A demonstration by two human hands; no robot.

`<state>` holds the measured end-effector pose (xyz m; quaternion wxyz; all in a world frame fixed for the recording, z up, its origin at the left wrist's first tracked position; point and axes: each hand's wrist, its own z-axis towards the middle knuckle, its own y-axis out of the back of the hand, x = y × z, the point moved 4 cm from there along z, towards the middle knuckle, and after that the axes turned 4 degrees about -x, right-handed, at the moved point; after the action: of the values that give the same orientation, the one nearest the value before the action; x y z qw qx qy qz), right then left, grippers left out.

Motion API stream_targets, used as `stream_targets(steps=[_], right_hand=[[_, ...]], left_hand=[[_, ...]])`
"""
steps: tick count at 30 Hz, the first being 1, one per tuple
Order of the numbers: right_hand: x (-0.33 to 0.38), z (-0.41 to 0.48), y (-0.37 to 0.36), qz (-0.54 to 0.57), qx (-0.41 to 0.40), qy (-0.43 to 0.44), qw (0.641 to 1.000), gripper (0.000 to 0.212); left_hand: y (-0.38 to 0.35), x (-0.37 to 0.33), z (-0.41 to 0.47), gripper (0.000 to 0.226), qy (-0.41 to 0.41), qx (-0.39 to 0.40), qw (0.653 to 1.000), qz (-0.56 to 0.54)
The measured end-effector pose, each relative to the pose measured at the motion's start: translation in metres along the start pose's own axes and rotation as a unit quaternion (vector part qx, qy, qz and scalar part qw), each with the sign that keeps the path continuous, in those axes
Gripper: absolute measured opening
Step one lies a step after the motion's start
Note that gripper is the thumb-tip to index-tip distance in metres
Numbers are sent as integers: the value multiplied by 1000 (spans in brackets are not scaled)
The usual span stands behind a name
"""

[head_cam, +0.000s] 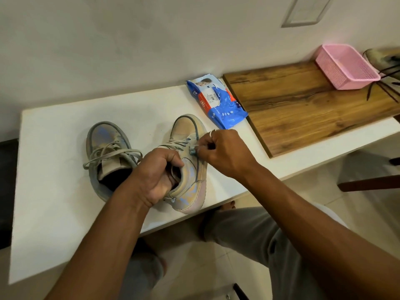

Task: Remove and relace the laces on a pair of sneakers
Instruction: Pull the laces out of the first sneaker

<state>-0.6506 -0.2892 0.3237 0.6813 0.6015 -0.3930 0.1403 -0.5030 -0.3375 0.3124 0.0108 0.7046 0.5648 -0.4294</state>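
The shoe being worked on stands on the white table, long axis running away from the person: heel at the near edge, toe far. It seems rolled a little, so its right flank and pale sole rim face up. Both hands are on it.

The left hand comes in from the heel end, fingers curled over the collar and into the opening, clamping the shoe down. The right hand sits just off the shoe's right flank at mid-length, fingers bunched, thumb and fingertips pinching a bit of the lace where it leaves the eyelets. That hand is the nearer one to the lacing. The lace crosses in rows over the tongue toward the toe, so I judge removal has barely begun. The pull probably needs to go out to the right, across the long axis, while the left hand braces against it.

The upper looks like worn leather, beige with blue patches and stitched seams. The lace is flat, soft woven cord, likely to drag in the eyelets. The sole looks rubbery.

Left of this shoe, close beside it, lies the second shoe, lace loose and looped. Beyond its toe to the right lies a glossy blue wipes pack, then a grained wooden board bearing a pink mesh basket.
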Motion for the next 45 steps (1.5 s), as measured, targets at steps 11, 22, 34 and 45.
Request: stream_targets(steps=[11, 22, 34, 45], right_hand=[[22, 3, -8, 35, 18, 31, 999, 14], [27, 2, -8, 26, 46, 48, 997, 13], [15, 21, -4, -6, 4, 20, 1000, 9], [14, 21, -5, 8, 49, 17, 999, 7]], left_hand=[[-1, -1, -1, 53, -18, 24, 999, -12], [5, 3, 5, 38, 2, 9, 999, -48], [12, 6, 12, 36, 0, -16, 1000, -15], [10, 5, 12, 27, 1, -18, 1000, -19]])
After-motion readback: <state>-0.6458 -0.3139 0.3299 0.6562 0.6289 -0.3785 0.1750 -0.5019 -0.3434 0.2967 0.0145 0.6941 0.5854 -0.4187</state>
